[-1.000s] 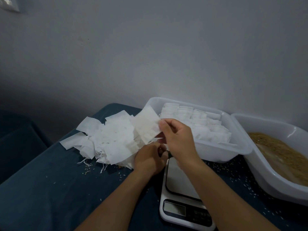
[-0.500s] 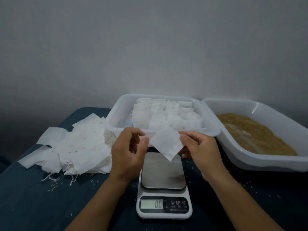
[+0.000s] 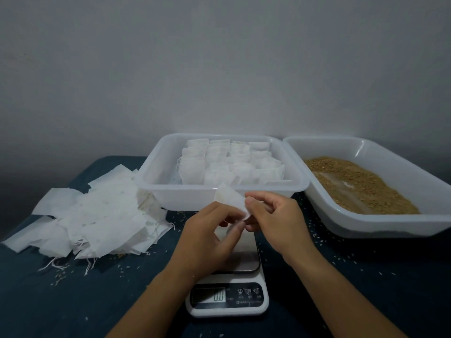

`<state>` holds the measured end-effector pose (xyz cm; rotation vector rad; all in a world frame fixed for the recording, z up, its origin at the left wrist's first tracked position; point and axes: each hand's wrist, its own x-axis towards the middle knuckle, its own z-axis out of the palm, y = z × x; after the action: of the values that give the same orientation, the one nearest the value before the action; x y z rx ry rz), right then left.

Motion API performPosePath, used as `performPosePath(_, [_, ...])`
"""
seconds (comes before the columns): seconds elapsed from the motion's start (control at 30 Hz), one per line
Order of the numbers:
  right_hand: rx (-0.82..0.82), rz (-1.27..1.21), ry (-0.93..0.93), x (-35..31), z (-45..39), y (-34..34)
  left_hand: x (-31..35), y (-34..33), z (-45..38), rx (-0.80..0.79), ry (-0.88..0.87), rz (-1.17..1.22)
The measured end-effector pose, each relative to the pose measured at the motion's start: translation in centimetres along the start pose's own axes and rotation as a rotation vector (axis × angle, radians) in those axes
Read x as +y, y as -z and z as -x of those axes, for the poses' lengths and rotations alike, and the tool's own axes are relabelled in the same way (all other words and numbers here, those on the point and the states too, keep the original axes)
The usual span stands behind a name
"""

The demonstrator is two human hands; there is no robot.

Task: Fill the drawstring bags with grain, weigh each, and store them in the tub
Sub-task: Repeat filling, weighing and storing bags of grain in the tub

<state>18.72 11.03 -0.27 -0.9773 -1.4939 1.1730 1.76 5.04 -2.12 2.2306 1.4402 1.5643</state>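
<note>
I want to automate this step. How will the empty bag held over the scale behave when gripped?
The empty bag probably flops: it bends between the left hand and right hand. Likely very light, being thin like the pile of empty bags. Its mouth may resist opening.

A dark blue cloth covers the desk from the near edge back to the wall, lying flat with a few soft creases on the left side. Behind it a plain grey-white wall fills the upper half of the view, bare and evenly lit, dimmer toward the left. At the far left, beyond the edge of the desk, the space falls into deep shadow and nothing can be made out there.
</note>
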Motion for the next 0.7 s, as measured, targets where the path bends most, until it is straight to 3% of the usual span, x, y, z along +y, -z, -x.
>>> performPosePath(0.3, [-0.032,-0.006,0.021,-0.2,0.08,0.18,-0.26,-0.57,0.05,-0.001,0.165,0.163])
performPosePath(0.43, [-0.126,0.011,0.066,-0.5,0.22,0.17,-0.23,-0.32,-0.07,-0.001,0.227,0.257])
performPosePath(0.7, [-0.172,0.103,0.18,-0.85,0.75,0.02,0.17,0.14,-0.37,0.102,0.33,0.435])
